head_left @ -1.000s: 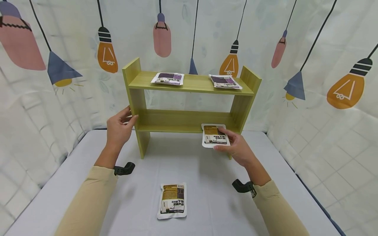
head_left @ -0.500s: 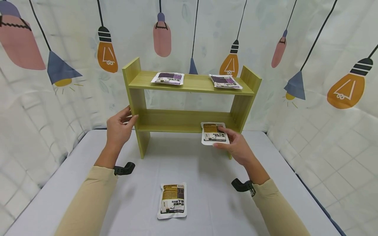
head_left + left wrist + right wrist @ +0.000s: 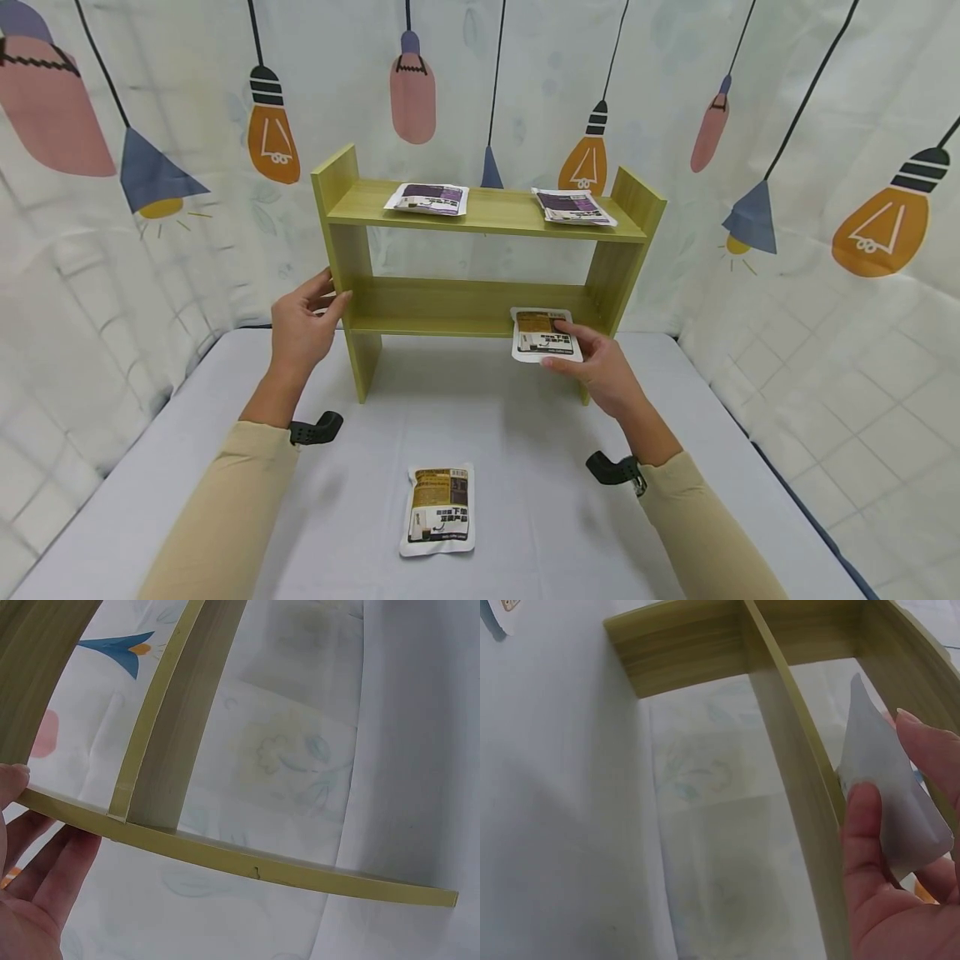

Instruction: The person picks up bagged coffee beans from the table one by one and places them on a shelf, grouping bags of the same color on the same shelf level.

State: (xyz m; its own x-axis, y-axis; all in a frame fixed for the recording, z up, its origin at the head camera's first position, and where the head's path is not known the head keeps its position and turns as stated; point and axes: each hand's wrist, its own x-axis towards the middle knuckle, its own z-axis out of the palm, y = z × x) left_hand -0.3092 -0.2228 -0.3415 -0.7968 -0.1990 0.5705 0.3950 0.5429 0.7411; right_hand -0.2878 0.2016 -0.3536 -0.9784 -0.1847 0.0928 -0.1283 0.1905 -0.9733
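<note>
Head view puts a flat white foil pouch with a gold-and-black printed label (image 3: 531, 335) at the front of a yellow-green two-tier wooden shelf (image 3: 450, 321), toward the right end of its lower board. The pouch overlaps that board's front edge from this angle; whether it touches the wood cannot be told. Its long axis runs roughly away from the person, toward the shelf, and the right wrist view shows it tilted, pale back turned to the camera.

The right hand (image 3: 606, 377) is much the nearer one: it pinches the pouch by its right side, thumb against the back and fingers on the printed face, so the pouch lies ahead and to the left of that palm. The left hand (image 3: 302, 335) is well apart from it, at the opposite end of the shelf, gripping the left side panel (image 3: 345, 258) between thumb and fingers.

A second white pouch with a matching gold label (image 3: 439, 510) lies flat on the white-covered tabletop (image 3: 525, 533), between the forearms and nearer the person. On the upper board rest a white-and-purple pouch at left (image 3: 428, 200) and similar white-and-purple packaging at right (image 3: 573, 208), its count unclear.
</note>
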